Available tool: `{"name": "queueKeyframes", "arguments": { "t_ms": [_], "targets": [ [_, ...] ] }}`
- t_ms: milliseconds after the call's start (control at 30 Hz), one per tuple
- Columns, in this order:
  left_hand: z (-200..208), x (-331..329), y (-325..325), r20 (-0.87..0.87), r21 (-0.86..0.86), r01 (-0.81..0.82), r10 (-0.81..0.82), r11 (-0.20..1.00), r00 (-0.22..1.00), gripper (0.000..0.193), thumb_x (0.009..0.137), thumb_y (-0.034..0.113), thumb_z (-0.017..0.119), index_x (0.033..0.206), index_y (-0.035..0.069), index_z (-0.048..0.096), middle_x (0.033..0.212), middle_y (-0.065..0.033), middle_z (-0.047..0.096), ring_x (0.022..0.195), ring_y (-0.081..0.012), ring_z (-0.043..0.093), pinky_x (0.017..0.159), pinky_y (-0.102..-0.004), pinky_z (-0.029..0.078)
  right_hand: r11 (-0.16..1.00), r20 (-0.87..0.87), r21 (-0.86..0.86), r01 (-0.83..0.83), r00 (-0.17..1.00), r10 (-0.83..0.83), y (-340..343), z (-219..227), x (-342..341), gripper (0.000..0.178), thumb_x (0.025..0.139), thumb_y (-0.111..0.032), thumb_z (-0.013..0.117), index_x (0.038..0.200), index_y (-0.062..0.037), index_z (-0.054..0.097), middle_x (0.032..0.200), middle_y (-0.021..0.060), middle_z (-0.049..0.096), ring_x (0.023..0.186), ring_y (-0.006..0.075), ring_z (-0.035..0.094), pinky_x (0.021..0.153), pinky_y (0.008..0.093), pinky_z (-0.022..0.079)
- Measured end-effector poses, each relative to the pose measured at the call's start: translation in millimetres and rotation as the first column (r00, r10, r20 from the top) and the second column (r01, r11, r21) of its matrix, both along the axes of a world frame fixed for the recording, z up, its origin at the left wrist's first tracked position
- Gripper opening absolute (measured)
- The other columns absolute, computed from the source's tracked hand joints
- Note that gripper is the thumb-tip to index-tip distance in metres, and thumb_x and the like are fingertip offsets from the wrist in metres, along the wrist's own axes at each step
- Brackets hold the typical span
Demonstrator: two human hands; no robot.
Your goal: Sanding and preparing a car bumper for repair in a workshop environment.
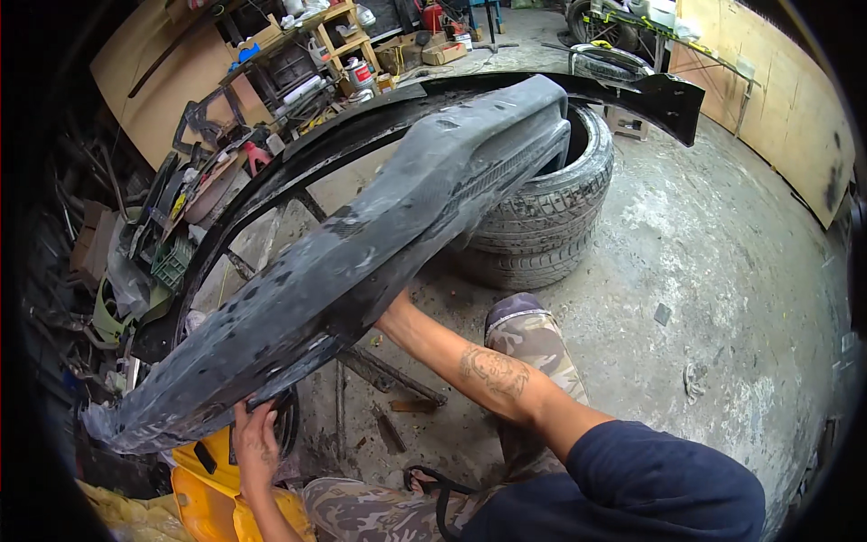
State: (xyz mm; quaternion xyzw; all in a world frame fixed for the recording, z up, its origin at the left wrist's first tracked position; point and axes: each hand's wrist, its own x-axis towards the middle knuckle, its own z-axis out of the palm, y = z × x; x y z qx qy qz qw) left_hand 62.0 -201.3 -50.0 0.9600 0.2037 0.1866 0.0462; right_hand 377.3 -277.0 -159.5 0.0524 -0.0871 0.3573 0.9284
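A long dark grey car bumper (361,235), scuffed and marked with lighter and black patches, slants across the middle of the head view. Its far end lies over a stack of tires (542,221); the near end reaches toward the lower left. At the bumper's lower edge, my left hand (256,444) has its fingers curled against the rim, gripping it. My right forearm (456,352) goes in under the bumper from the right, so the bumper hides my right hand and its fingers. Just below my left hand is a yellow plastic object (203,497).
A curved black bumper (298,167) lies behind the grey one. Metal stand legs (388,375) show beneath. Piled parts and a green crate (173,262) crowd the left. Shelves with cans (359,74) stand at the back; a plywood board (768,99) leans at right above the concrete floor (686,271).
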Motion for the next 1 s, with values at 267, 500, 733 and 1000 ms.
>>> {"name": "queueKeyframes", "arguments": {
  "t_ms": [267,500,733,1000],
  "targets": [
    [59,-1,16,0.065,-0.049,-0.01,0.013,0.999,0.998,0.016,0.091,0.003,0.056,0.099,-0.006,0.066,0.121,-0.024,0.053,0.101,-0.0383,0.061,0.087,-0.0363,0.047,0.995,-0.188,-0.094,-0.02,0.982,0.002,12,64,-11,0.069,0.101,-0.058,0.027,0.139,-0.0029,0.043,0.141,0.0106,0.051,0.127,0.0279,0.05,0.109,0.0428,0.04],
    [100,-23,39,0.074,0.01,0.005,-0.005,1.0,0.997,0.016,0.09,0.003,0.057,0.1,-0.005,0.067,0.126,-0.0226,0.053,0.111,-0.0369,0.057,0.095,-0.0351,0.043,0.98,-0.123,-0.186,0.067,0.988,-0.092,-5,147,-44,0.058,0.101,-0.05,0.033,0.133,-0.005,0.05,0.139,0.0101,0.052,0.129,0.0284,0.047,0.11,0.0434,0.037],
    [142,-92,86,0.197,0.08,0.008,-0.024,0.997,0.98,0.019,0.092,0.012,0.063,0.103,-0.004,0.062,0.135,-0.0195,0.051,0.123,-0.0333,0.051,0.104,-0.0369,0.036,0.999,0.321,-0.019,0.028,0.947,-0.02,-7,170,-76,0.066,0.1,-0.06,0.034,0.143,-0.0103,0.033,0.145,0.0115,0.042,0.131,0.0257,0.041,0.11,0.0424,0.03],
    [166,-140,90,0.225,0.059,-0.028,0.014,0.998,0.974,0.025,0.093,0.018,0.063,0.1,-0.006,0.062,0.131,-0.0189,0.052,0.12,-0.0315,0.05,0.102,-0.036,0.036,0.948,0.693,-0.083,0.307,0.702,-0.166,-19,197,-110,0.08,0.09,-0.057,0.063,0.14,-0.0035,0.031,0.137,0.0107,0.042,0.13,0.0208,0.038,0.109,0.0356,0.028]
  ]
}}
